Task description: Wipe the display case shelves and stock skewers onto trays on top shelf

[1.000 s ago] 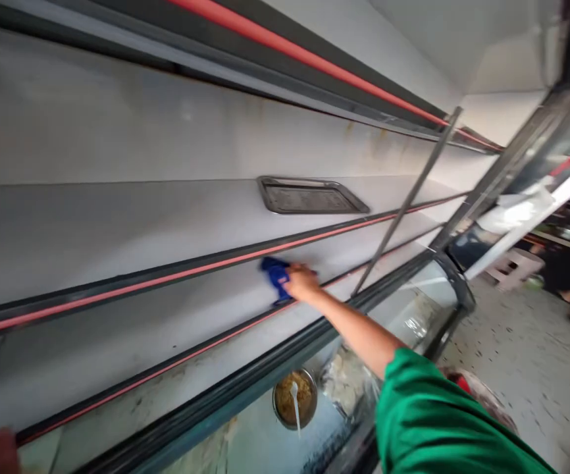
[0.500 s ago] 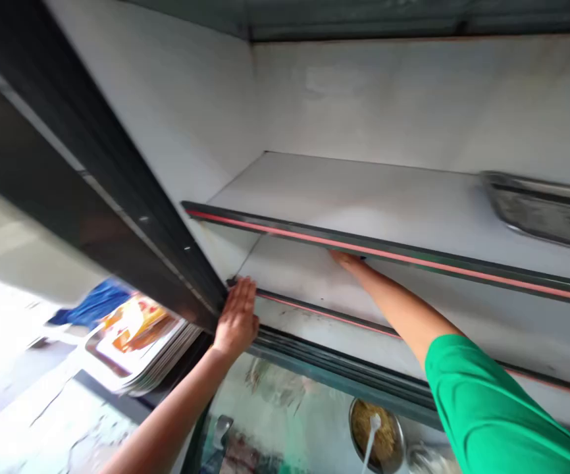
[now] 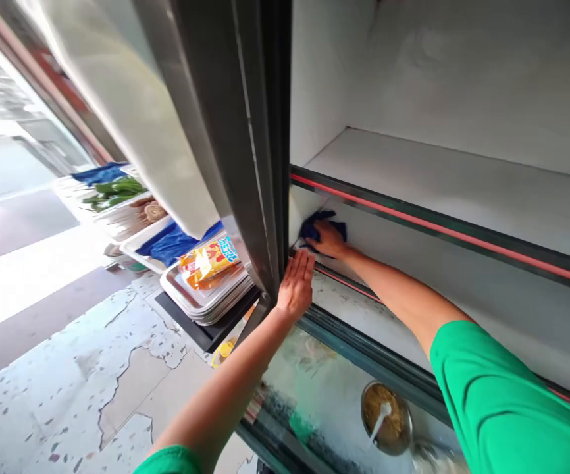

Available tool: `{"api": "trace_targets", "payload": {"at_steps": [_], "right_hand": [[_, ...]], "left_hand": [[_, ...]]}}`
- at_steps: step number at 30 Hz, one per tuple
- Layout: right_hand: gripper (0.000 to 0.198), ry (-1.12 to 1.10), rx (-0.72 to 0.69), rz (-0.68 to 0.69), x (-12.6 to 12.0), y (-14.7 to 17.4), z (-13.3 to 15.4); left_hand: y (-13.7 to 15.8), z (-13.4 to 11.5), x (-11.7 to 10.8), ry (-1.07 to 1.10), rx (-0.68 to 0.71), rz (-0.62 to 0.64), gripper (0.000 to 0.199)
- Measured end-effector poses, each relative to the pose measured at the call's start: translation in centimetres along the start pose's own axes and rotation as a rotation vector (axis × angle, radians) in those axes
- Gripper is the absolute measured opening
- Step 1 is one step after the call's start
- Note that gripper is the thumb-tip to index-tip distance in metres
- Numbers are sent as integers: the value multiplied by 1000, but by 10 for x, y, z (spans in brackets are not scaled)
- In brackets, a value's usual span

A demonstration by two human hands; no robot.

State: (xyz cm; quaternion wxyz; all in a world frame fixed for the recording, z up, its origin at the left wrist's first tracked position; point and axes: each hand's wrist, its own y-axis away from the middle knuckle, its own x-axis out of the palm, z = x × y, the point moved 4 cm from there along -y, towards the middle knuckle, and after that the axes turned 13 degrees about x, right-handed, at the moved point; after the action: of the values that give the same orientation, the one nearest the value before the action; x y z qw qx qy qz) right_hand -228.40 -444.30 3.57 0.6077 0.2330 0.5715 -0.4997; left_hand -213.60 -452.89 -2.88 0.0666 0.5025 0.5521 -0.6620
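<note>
My right hand [image 3: 330, 239] reaches under the upper shelf [image 3: 443, 164] and presses a dark blue cloth [image 3: 309, 228] into the left corner of the lower shelf [image 3: 403, 263]. The cloth is bunched around and beneath its fingers. My left hand [image 3: 297, 282] rests with fingers stretched out against the foot of the dark upright frame [image 3: 265, 197] at the cabinet opening. Its palm side is hidden.
Below stands a metal bowl [image 3: 393, 441] of yellowish-brown food with a white spoon [image 3: 381, 421], behind glass. Left of the frame, stacked metal trays [image 3: 201, 316] hold an orange packet [image 3: 203, 266]. Farther back lie a blue cloth [image 3: 166, 247] and green vegetables [image 3: 114, 192]. The floor [image 3: 68, 382] is speckled and patched.
My right hand has moved left along the lower shelf into the corner, bringing the blue cloth into clear sight. The view has turned left. My left hand stays by the frame.
</note>
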Motion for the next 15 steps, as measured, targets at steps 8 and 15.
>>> {"api": "trace_targets", "payload": {"at_steps": [8, 15], "right_hand": [[30, -297, 172, 260, -40, 69, -3], [49, -654, 702, -30, -129, 207, -104]], "left_hand": [[54, -2, -35, 88, -38, -117, 78], [114, 12, -10, 217, -60, -2, 56]]}}
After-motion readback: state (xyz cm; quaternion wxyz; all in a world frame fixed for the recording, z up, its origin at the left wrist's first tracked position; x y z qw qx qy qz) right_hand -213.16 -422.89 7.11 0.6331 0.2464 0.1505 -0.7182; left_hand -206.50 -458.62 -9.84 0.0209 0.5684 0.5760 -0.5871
